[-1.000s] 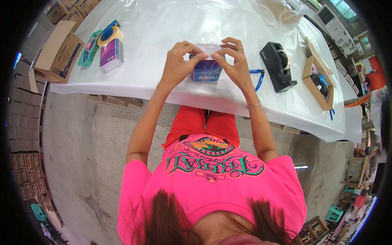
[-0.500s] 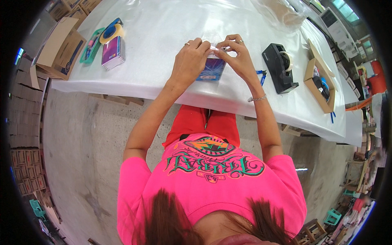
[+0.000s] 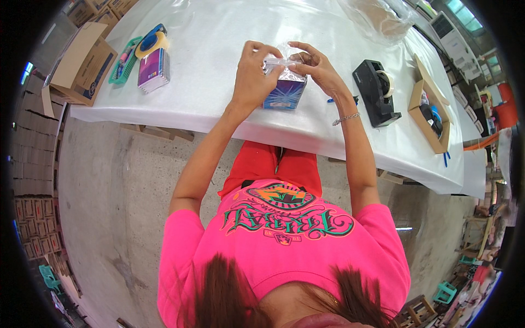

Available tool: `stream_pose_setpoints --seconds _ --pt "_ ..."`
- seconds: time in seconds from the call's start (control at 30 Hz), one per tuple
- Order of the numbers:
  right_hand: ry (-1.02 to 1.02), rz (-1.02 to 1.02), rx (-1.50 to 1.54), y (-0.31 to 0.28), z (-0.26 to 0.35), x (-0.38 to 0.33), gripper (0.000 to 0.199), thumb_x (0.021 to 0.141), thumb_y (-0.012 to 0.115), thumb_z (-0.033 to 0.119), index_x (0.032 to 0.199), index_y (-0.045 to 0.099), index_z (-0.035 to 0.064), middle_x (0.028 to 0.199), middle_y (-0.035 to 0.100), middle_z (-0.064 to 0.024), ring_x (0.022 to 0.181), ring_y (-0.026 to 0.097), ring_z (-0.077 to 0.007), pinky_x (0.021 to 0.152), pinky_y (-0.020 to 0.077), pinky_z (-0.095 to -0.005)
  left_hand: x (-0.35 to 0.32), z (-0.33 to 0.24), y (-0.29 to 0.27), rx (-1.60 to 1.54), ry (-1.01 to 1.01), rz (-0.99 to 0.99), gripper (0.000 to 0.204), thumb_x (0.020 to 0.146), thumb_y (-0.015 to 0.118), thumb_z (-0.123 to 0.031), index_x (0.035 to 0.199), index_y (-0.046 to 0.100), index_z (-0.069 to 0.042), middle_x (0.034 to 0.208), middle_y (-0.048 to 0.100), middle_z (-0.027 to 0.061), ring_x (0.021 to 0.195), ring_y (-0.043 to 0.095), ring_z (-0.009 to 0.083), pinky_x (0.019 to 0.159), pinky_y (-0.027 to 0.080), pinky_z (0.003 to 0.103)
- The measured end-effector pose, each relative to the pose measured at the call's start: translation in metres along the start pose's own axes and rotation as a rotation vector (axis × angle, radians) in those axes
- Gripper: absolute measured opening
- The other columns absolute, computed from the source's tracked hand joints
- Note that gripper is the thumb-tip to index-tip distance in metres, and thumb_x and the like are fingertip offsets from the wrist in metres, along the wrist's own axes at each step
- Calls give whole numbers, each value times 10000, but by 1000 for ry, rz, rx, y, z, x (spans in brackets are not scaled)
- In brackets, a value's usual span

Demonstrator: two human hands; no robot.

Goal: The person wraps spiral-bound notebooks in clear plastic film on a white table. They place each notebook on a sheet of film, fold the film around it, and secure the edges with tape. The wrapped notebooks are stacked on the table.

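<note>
1. Head view: the left hand [image 3: 252, 74] and right hand [image 3: 317, 68] both pinch the clear bag [image 3: 281, 57] shut over a blue packet [image 3: 285, 92] — it rests on the white table [image 3: 219, 82].
2. Black tape dispenser [image 3: 374, 90] sits near the right hand — not touching.

Hidden behind the hands
The packet's [image 3: 285, 90] top is covered by both hands; the bag [image 3: 377, 19] beyond them runs off-frame.

White table [image 3: 219, 33] (concrete floor [image 3: 109, 218])
</note>
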State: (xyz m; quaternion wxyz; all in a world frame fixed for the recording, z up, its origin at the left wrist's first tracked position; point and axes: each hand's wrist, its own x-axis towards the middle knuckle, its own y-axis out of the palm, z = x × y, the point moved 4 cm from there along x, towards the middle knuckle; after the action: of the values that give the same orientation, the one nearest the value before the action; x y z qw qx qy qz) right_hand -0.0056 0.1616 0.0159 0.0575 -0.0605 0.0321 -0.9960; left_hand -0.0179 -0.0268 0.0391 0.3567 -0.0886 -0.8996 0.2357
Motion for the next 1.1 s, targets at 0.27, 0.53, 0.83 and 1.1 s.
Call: stream_pose_setpoints --seconds 0.27,0.53,0.83,1.1 --pt "148 29 216 7 -12 6 536 819 736 207 1282 573 -8 1115 645 -125 994 627 -175 886 487 -282 9 51 31 -1088 -692 394 616 779 745 -157 1311 453 -51 1194 553 136 1115 560 201 958 464 304" --pt "138 -47 177 11 -16 1 447 817 760 216 1184 645 -11 1062 667 -113 934 631 -153 803 507 -255 3 35 28 -987 -683 292 522 834 716 -212 1275 498 -38 1081 627 115 1034 606 175 925 465 289" --pt "29 -111 230 18 -16 -4 317 870 697 207 1095 691 -15 929 606 -16 882 573 -112 756 449 -237 1 49 26 -822 -616 502 535 820 716 -337 1245 617 -28 1111 669 110 1093 600 191 984 409 316" --pt "80 -135 225 16 -15 1 279 877 681 225 1051 721 10 1145 517 -59 1075 533 -174 871 447 -299 8 50 27 -860 -719 492 489 782 723 -269 1196 644 -21 1057 683 111 1053 607 191 967 407 305"
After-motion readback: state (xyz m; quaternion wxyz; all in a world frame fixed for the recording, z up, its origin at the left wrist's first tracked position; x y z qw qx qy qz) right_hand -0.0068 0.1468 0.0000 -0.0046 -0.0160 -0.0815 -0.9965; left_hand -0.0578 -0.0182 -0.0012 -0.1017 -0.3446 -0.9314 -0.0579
